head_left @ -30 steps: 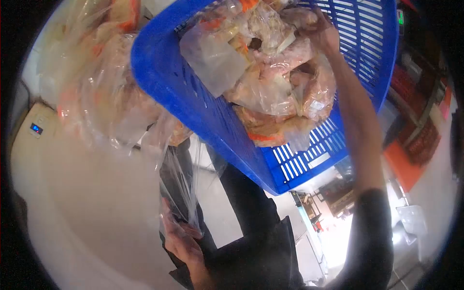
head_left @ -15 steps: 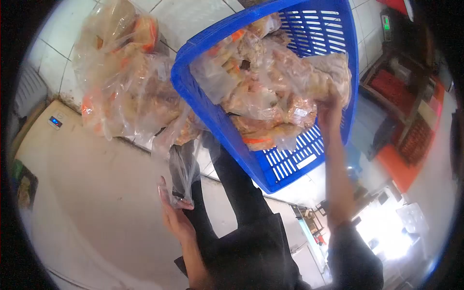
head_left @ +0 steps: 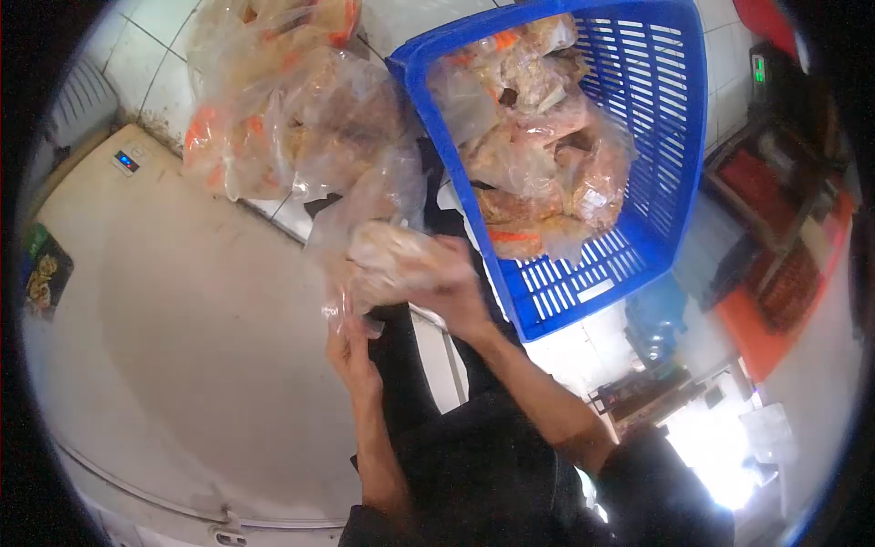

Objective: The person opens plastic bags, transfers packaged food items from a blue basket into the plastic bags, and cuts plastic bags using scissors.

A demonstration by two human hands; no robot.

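My right hand [head_left: 453, 284] is closed around a clear packet of pale brown food [head_left: 392, 260], somewhat blurred, at the mouth of a large clear plastic bag [head_left: 342, 109]. The lower edge of that bag is gripped by my left hand [head_left: 351, 351], its fingers partly hidden by the plastic. More packets with orange parts fill the bag. To the right, a blue plastic basket [head_left: 474, 196] is tilted toward me, with several similar food packets [head_left: 547, 137] heaped inside it.
A pale chest-like appliance [head_left: 182, 337] with a small blue-lit display [head_left: 126, 162] lies at left. White tiles [head_left: 146, 64] cover the surface behind. At right are red-filled trays [head_left: 752, 187], an orange sheet [head_left: 752, 333] and a device with green digits [head_left: 758, 68].
My right hand has moved left out of the basket, bringing a packet to the bag's mouth. My left hand still holds the bag's edge. The view has shifted slightly.
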